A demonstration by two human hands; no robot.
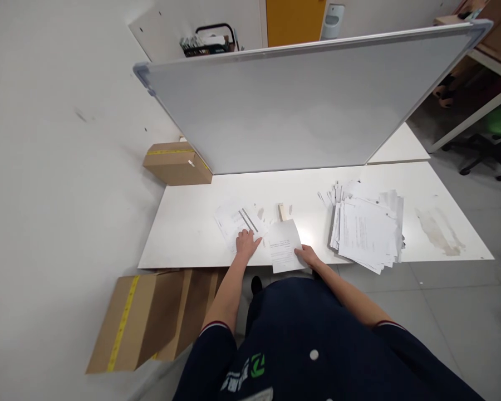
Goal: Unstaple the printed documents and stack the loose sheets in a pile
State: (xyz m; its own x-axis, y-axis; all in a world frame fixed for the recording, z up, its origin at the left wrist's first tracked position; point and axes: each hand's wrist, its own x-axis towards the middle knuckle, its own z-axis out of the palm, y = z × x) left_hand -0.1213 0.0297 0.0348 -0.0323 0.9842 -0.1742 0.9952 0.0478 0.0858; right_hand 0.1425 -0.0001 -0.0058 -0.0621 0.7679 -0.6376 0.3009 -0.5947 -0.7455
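My left hand (246,244) lies on the near edge of a few loose printed sheets (234,218), its fingers spread. In my right hand (307,255) is a printed sheet (284,245), pinched at its right edge near the table's front. Just behind that sheet, a small cream-coloured block (281,211) is partly covered by it. To the right of my right hand stands a thick, uneven pile of printed papers (365,231), with some corners sticking out.
The white table (183,223) backs onto an upright whiteboard (292,111). A closed cardboard box (177,164) sits at the table's back left. Open cardboard boxes (146,317) stand below its front left edge. A wheeled chair (490,150) is far right.
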